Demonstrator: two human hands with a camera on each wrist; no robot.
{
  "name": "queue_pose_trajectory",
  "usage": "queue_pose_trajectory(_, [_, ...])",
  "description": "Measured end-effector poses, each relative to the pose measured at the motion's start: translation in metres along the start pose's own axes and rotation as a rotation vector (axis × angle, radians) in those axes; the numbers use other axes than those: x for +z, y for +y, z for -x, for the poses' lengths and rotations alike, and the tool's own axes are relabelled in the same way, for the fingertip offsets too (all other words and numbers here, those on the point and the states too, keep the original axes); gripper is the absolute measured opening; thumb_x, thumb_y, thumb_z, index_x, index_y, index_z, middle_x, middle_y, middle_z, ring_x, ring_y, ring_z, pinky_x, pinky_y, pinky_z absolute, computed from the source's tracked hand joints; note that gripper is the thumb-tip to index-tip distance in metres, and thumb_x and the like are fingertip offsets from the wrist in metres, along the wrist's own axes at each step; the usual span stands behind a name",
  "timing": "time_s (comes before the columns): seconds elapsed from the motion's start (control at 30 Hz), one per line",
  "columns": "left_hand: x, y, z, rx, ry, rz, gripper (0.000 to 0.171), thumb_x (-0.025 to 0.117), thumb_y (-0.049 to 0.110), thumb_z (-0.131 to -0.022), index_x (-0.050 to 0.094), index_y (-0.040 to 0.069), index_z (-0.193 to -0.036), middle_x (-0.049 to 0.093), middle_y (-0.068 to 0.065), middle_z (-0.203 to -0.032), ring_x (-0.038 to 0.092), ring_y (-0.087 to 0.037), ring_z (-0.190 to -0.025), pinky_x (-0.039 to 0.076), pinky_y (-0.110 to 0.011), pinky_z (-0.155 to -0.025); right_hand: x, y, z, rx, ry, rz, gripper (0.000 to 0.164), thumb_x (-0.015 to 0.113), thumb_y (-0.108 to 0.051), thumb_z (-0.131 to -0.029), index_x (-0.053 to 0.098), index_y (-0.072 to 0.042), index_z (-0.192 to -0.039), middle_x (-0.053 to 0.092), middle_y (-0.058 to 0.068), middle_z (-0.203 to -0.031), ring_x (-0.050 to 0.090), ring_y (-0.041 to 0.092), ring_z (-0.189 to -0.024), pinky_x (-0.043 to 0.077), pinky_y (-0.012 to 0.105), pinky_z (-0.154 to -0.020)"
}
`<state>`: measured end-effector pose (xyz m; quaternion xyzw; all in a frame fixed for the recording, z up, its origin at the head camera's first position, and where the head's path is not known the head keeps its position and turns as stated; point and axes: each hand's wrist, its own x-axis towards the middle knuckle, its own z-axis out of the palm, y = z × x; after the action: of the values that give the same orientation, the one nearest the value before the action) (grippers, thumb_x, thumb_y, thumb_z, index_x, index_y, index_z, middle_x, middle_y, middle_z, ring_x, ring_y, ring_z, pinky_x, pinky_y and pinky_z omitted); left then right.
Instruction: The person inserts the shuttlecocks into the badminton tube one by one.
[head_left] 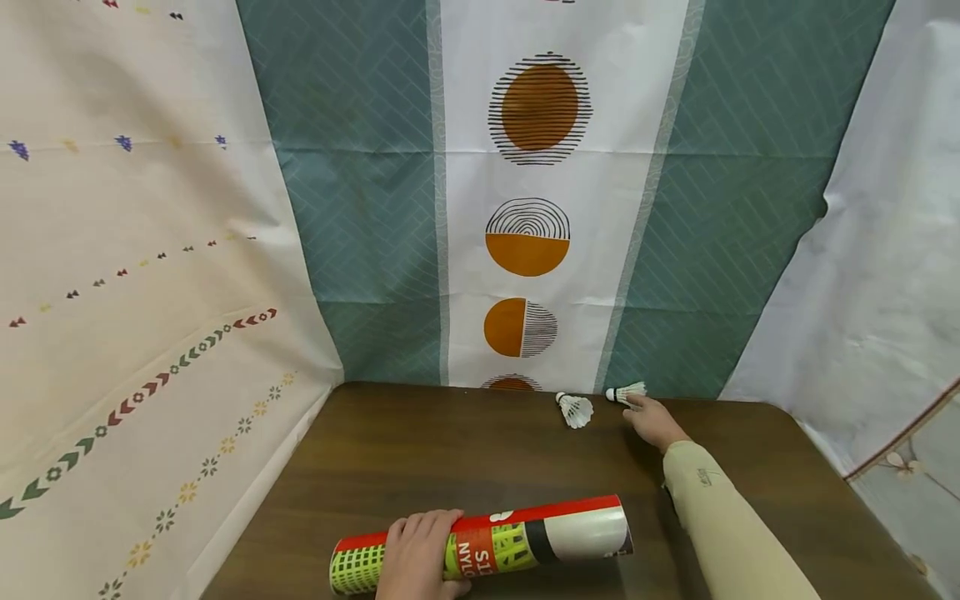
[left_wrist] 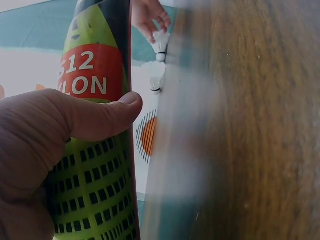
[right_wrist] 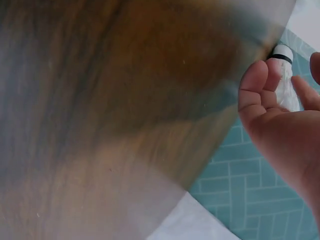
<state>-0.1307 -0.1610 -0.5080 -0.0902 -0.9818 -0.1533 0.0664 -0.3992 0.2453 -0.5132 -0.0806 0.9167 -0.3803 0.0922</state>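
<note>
In the head view my left hand [head_left: 422, 557] grips a shuttlecock tube [head_left: 491, 546], red, yellow-green and white, lying slantwise low over the table's front part. The left wrist view has the thumb of that left hand [left_wrist: 65, 120] across the tube's printed side. Far off at the back edge, my right hand [head_left: 656, 423] reaches to a white shuttlecock [head_left: 627, 392] lying on its side. Its fingers are spread loosely around the feather skirt in the right wrist view, the cork [right_wrist: 283, 51] sticking out past them. A second shuttlecock [head_left: 576, 411] lies just left of it.
The brown wooden table [head_left: 450, 450] has its back edge against a hanging green and white cloth [head_left: 360, 250] with orange circles. A cream patterned cloth [head_left: 150, 333] hangs along the left side, and a white cloth [head_left: 862, 333] along the right.
</note>
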Motion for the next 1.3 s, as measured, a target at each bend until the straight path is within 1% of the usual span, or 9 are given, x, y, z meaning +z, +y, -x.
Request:
queue_pose_trajectory(0.1, [0.000, 0.001, 0.000, 0.008, -0.002, -0.006, 0.087, 0.102, 0.049, -0.061, 0.066, 0.020, -0.135, 0.073, -0.001, -0.121, 0.065, -0.029, -0.108, 0.050, -0.054, -0.090, 0.003, 0.002, 0.008, 0.010, 0.029, -0.016, 0.056, 0.041, -0.016, -0.112, 0.034, 0.016, -0.158, 0.033, 0.040, -0.164, 0.029, 0.060, -0.154, 0.034, 0.069, -0.122])
queue_pose_trajectory(0.23, [-0.002, 0.002, 0.000, -0.006, 0.014, 0.021, 0.087, 0.103, 0.046, -0.061, 0.066, 0.019, -0.135, 0.073, -0.001, -0.122, 0.065, -0.029, -0.109, 0.049, -0.055, -0.090, 0.006, 0.001, 0.018, -0.045, 0.184, 0.028, 0.046, 0.055, -0.015, -0.109, 0.057, 0.014, -0.145, 0.056, 0.037, -0.149, 0.052, 0.055, -0.140, 0.050, 0.062, -0.110])
queue_pose_trajectory(0.33, [-0.003, 0.002, -0.001, -0.034, 0.030, 0.040, 0.089, 0.104, 0.043, -0.060, 0.065, 0.019, -0.136, 0.073, -0.002, -0.124, 0.065, -0.029, -0.110, 0.049, -0.057, -0.092, 0.006, -0.002, 0.032, -0.046, 0.295, 0.015, 0.032, 0.067, -0.015, -0.103, 0.073, 0.005, -0.127, 0.073, 0.029, -0.128, 0.070, 0.044, -0.112, 0.060, 0.045, -0.090])
queue_pose_trajectory(0.43, [-0.004, 0.003, -0.001, -0.059, 0.038, 0.050, 0.090, 0.105, 0.042, -0.059, 0.065, 0.018, -0.137, 0.072, -0.002, -0.125, 0.065, -0.030, -0.112, 0.049, -0.059, -0.094, 0.002, -0.006, 0.058, -0.020, 0.320, -0.080, 0.026, 0.075, -0.019, -0.100, 0.077, 0.002, -0.117, 0.079, 0.019, -0.110, 0.070, 0.026, -0.093, 0.057, 0.030, -0.075])
queue_pose_trajectory(0.63, [-0.007, 0.004, -0.001, -0.088, 0.043, 0.051, 0.091, 0.105, 0.040, -0.059, 0.064, 0.017, -0.136, 0.072, -0.003, -0.126, 0.065, -0.030, -0.113, 0.048, -0.061, -0.097, -0.009, -0.023, 0.130, -0.007, 0.263, -0.229, 0.034, 0.082, -0.031, -0.096, 0.075, -0.004, -0.117, 0.080, 0.002, -0.097, 0.065, 0.007, -0.084, 0.051, 0.024, -0.072])
queue_pose_trajectory(0.83, [-0.007, 0.007, -0.001, -0.082, 0.079, 0.024, 0.091, 0.105, 0.041, -0.058, 0.065, 0.017, -0.136, 0.071, -0.003, -0.126, 0.065, -0.030, -0.114, 0.047, -0.060, -0.097, -0.004, -0.050, 0.180, -0.144, 0.223, -0.320, 0.024, 0.083, -0.021, -0.095, 0.074, -0.003, -0.109, 0.074, -0.004, -0.086, 0.062, 0.005, -0.075, 0.051, 0.025, -0.067])
queue_pose_trajectory(1.1, [-0.004, 0.015, -0.002, -0.088, 0.034, 0.056, 0.090, 0.105, 0.039, -0.059, 0.064, 0.016, -0.137, 0.071, -0.004, -0.127, 0.064, -0.031, -0.115, 0.047, -0.062, -0.098, 0.024, -0.061, 0.202, -0.252, 0.050, -0.441, 0.019, 0.081, -0.015, -0.095, 0.071, -0.002, -0.105, 0.074, -0.006, -0.088, 0.068, 0.005, -0.079, 0.060, 0.027, -0.071])
queue_pose_trajectory(1.23, [-0.001, 0.018, -0.001, -0.090, 0.043, 0.056, 0.091, 0.105, 0.039, -0.059, 0.064, 0.017, -0.137, 0.071, -0.004, -0.127, 0.064, -0.031, -0.115, 0.047, -0.062, -0.097, 0.032, -0.058, 0.203, -0.335, -0.045, -0.526, 0.021, 0.071, -0.010, -0.102, 0.064, 0.007, -0.112, 0.073, -0.010, -0.092, 0.068, 0.002, -0.084, 0.060, 0.026, -0.077])
queue_pose_trajectory(1.3, [-0.001, 0.019, -0.001, -0.091, 0.044, 0.057, 0.091, 0.106, 0.039, -0.058, 0.065, 0.017, -0.136, 0.071, -0.004, -0.127, 0.064, -0.031, -0.115, 0.047, -0.061, -0.097, 0.034, -0.057, 0.206, -0.331, -0.085, -0.570, 0.024, 0.065, -0.011, -0.107, 0.059, 0.009, -0.119, 0.072, -0.012, -0.095, 0.066, 0.002, -0.087, 0.059, 0.025, -0.081])
